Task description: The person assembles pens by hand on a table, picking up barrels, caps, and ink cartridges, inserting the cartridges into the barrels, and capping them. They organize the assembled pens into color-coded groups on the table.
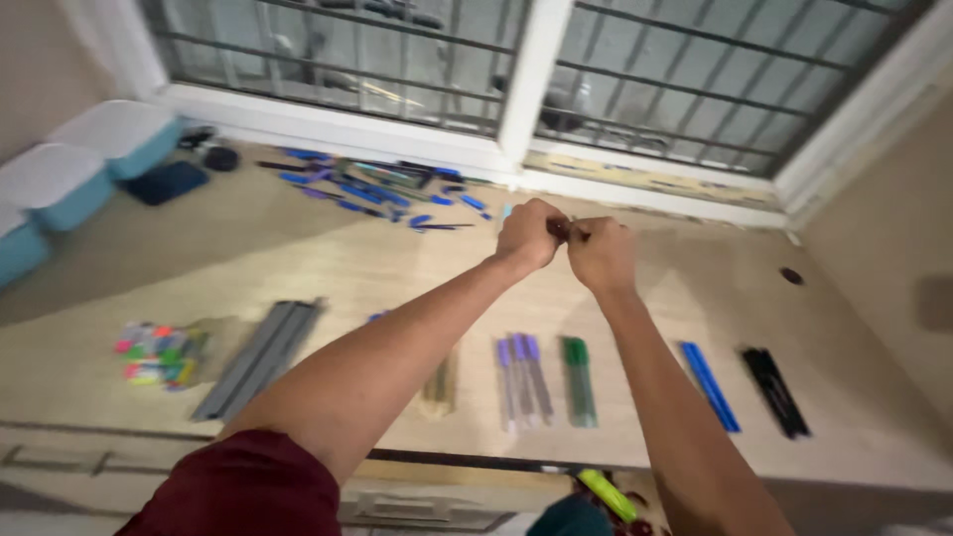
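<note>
Fingers of both hands pinch together around a small dark pen-like thing (563,229), held up in the middle of the frame above the pale floor (298,258). Left hand (531,234) and right hand (600,254) meet knuckle to knuckle, each clamped on one end of it; the blur hides whether it is a cap, a pen or both.

Along the lower part of the frame, pens lie sorted by colour in neat rows: grey pens (260,357) at lower left, purple pens (520,377) and green pens (578,379) in the centre, blue pens (709,383) and black pens (775,390) to the right. A cluster of bright markers (159,354) sits at the far left.

Near the window frame (516,89) in the upper left, a loose scatter of blue and dark pens (372,189) lies unsorted, well apart from the rows. Judging from this, several colour groups are already laid out, while the scattered heap near the window remains to be gone through.

Pale blue bins (69,179) stand at the left edge, and a yellow-green marker (608,493) shows at the bottom centre.
</note>
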